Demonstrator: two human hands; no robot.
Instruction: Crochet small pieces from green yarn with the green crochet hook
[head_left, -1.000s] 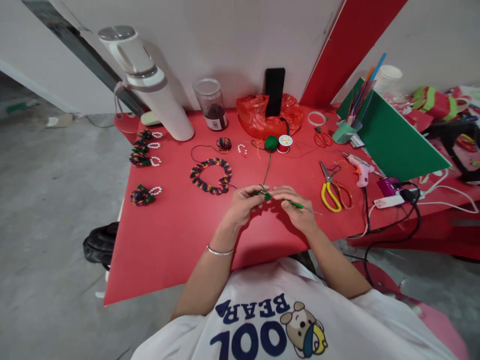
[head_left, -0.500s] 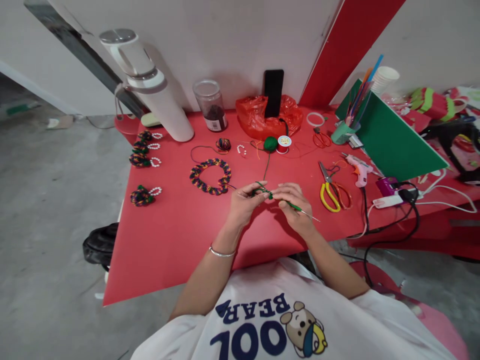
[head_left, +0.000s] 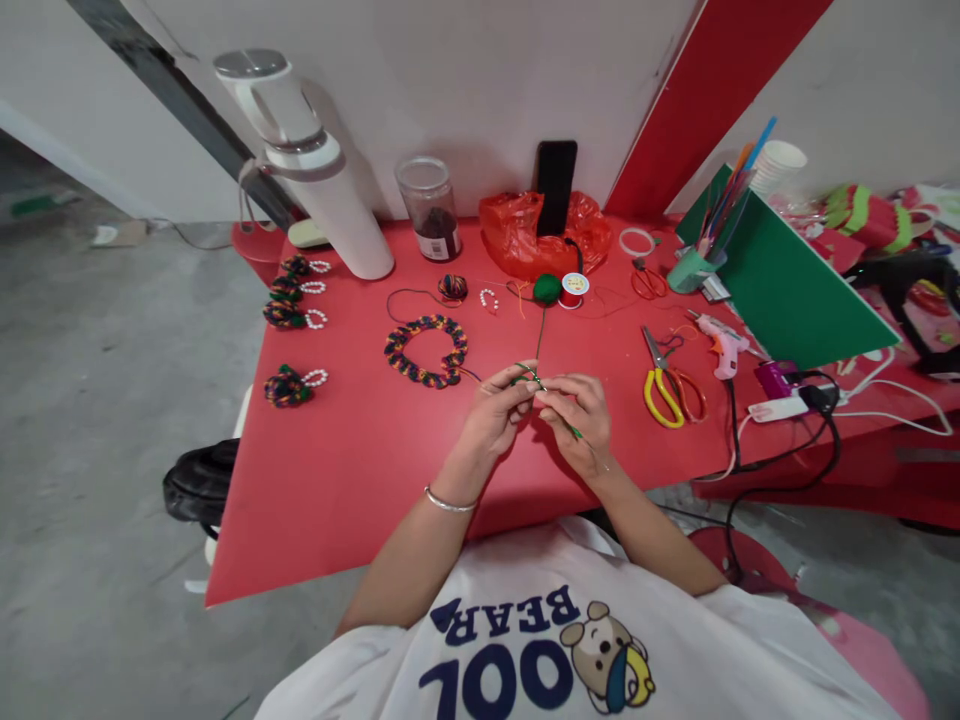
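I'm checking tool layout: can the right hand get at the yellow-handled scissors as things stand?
Probably yes: only tabletop shows between the right hand and the scissors to its right, though that hand holds a green-handled hook.

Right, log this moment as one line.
left hand: pinching green yarn | right hand: holding crochet hook | green yarn ball: beside red thread spool, strand leading to hands

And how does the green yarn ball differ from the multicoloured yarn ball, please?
The green yarn ball is one colour; the multicoloured yarn ball mixes several. The green ball's strand runs straight toward the left hand; the multicoloured ball's strand curves leftward. Both are rounded and rest on the red table.
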